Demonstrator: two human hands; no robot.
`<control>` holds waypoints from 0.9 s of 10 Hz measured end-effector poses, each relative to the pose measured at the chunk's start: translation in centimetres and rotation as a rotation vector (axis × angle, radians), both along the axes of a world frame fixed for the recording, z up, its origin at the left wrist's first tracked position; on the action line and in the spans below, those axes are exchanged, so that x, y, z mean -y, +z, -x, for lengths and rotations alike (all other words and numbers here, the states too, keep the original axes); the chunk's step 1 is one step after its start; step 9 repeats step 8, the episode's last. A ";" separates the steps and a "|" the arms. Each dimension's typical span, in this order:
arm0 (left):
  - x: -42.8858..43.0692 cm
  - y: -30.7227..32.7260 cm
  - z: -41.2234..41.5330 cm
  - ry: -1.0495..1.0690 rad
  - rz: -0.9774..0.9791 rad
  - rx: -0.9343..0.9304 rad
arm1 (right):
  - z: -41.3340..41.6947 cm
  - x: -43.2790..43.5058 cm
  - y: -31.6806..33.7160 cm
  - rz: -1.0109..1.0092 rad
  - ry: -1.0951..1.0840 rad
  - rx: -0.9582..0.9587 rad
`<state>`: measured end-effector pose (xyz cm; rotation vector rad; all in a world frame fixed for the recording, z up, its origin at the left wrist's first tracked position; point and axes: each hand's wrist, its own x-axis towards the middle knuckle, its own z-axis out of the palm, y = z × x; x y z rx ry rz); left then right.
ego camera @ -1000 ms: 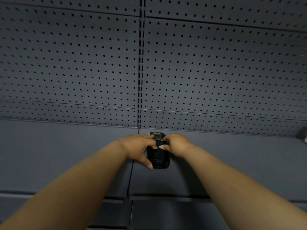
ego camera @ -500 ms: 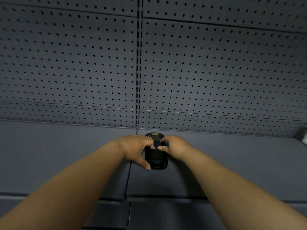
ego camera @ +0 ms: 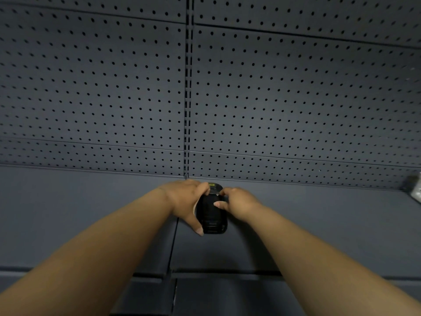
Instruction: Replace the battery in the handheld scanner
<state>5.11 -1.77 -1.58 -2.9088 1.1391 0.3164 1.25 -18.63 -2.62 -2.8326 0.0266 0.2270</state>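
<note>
Between the two outstretched forearms, near the back of a dark grey shelf (ego camera: 319,224), sits the handheld scanner (ego camera: 211,215), a single black unit with a small yellow mark at its far end. Its long axis runs away from the person, nearly in line with the gaze, the near end pointing back toward the body and the far end close to the pegboard wall (ego camera: 273,99). Whether it rests on the shelf or is lifted just clear of it cannot be told from this angle. The left hand (ego camera: 186,201) is wrapped along the scanner's left flank, fingers curled over the far end and the thumb stretched down beside the near end, so it holds the body steady. The right hand (ego camera: 237,204) is closed narrowly over the upper right side, with a fingertip (ego camera: 216,204) laid on the dark top face (probably feeling for the battery cover or its latch, though no latch can be made out). Both hands touch the device, neither one nearer; the left braces while the right looks set to work the cover, most likely sliding or prying along that long axis. By count: one scanner, two hands, no loose battery in sight, and one pale blurred object (ego camera: 415,188) at the shelf's far right edge.
</note>
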 end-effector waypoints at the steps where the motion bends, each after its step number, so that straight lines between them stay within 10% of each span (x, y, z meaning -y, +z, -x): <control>1: -0.2 -0.4 0.0 0.025 0.040 -0.014 | -0.1 -0.1 0.0 0.004 -0.001 -0.006; 9: -1.9 -0.8 1.6 0.183 0.216 -0.158 | 1.7 1.4 3.7 -0.097 0.006 -0.085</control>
